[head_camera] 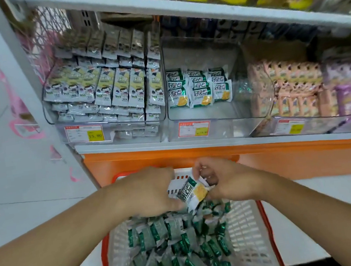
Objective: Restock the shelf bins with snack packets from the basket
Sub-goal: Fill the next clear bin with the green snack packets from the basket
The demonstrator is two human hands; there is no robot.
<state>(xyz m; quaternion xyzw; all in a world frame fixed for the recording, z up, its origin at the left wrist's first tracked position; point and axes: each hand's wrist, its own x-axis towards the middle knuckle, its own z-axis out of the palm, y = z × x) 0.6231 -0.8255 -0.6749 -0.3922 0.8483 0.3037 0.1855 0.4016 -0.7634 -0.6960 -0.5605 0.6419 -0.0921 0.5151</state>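
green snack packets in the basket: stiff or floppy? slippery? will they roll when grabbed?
The green snack packets look like thin glossy film, so probably floppy and a bit slippery. They lie flat and jumbled in the basket, so unlikely to roll, more likely to slide. Small sealed pouches, probably light; the packet held between left hand and right hand keeps its shape.
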